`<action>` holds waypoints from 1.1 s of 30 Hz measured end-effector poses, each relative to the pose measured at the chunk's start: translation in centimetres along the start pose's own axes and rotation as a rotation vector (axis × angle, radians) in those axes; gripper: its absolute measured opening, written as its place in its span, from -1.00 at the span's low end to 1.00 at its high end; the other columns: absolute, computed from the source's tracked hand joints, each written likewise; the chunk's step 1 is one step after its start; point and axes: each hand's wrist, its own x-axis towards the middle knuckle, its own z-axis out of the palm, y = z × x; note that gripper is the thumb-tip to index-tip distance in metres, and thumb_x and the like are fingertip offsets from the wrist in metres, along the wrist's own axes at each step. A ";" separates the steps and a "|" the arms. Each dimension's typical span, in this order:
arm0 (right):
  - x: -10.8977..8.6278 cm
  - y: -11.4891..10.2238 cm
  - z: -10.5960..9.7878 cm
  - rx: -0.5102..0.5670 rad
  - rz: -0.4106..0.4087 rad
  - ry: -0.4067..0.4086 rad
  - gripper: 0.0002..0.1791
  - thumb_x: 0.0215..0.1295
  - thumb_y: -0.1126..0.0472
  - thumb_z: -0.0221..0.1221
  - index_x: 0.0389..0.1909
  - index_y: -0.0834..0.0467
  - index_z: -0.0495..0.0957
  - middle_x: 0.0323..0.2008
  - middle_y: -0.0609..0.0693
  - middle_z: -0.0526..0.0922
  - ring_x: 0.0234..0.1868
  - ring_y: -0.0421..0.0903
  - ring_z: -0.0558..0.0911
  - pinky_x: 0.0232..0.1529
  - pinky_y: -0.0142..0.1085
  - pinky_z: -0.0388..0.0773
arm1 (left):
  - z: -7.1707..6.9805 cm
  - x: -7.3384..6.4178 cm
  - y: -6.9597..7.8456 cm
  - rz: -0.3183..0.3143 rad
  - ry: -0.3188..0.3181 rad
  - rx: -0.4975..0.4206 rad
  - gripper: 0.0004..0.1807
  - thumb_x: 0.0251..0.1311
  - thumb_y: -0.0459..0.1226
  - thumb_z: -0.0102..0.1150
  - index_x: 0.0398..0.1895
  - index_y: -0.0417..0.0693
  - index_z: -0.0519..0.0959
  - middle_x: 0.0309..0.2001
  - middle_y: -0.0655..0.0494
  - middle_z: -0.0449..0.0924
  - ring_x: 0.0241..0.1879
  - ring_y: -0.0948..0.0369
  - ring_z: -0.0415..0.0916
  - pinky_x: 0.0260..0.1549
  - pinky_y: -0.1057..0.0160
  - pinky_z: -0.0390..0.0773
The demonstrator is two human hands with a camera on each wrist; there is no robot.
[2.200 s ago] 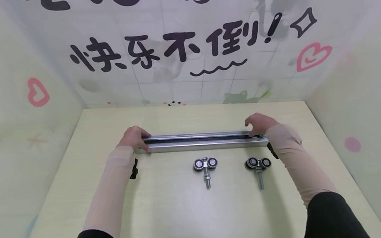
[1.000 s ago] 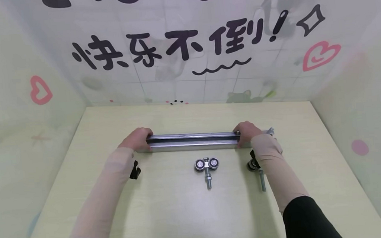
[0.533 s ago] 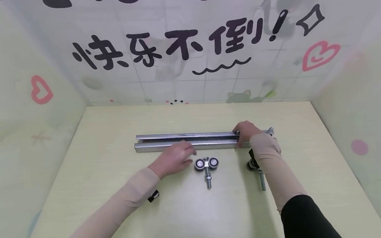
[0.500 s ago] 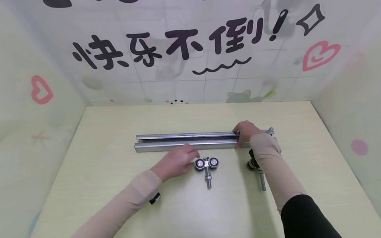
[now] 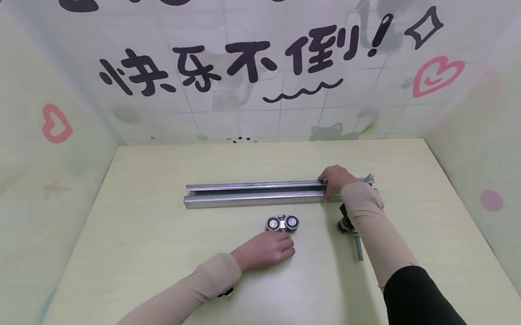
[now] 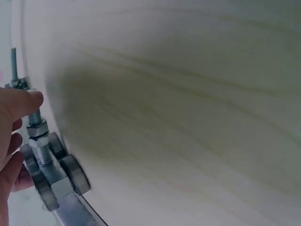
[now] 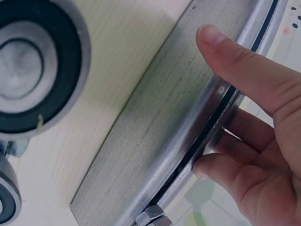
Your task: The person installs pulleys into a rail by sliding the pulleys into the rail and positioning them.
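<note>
My left hand (image 5: 267, 249) pinches the threaded bolt of a four-wheeled roller trolley (image 5: 282, 223). In the left wrist view, the thumb lies over the bolt's end and the fingers are behind the trolley (image 6: 59, 181). My right hand (image 5: 337, 182) grips a slotted metal rail (image 5: 245, 199) near its right end. Seen from the right wrist, the thumb is on the near side of the rail (image 7: 155, 122) and the curled fingers are on the far side. A bolt with a nut (image 5: 369, 179) pokes out at the rail's right end.
A second roller trolley (image 5: 358, 244) lies under my right forearm, partly hidden by the sleeve and wrist strap. The pale wooden tabletop (image 5: 146, 232) is closed in by printed cloth walls (image 5: 156, 125) at the back and sides.
My left hand has let go of the rail's left end, moved right and toward me, and taken the nearer trolley's bolt. My right hand moved left from the rail's end, then stayed gripping it.
</note>
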 end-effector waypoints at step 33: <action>-0.2 -0.1 0.1 0.001 0.006 0.023 -0.22 -0.40 0.27 0.46 0.04 0.25 0.48 0.05 0.22 0.50 0.06 0.19 0.43 0.10 -0.01 0.39 | -0.6 0.0 0.9 0.102 0.002 0.132 -0.82 -0.06 -0.37 0.25 -0.39 0.11 0.60 -0.33 0.32 0.62 -0.26 0.39 0.53 -0.25 0.51 0.53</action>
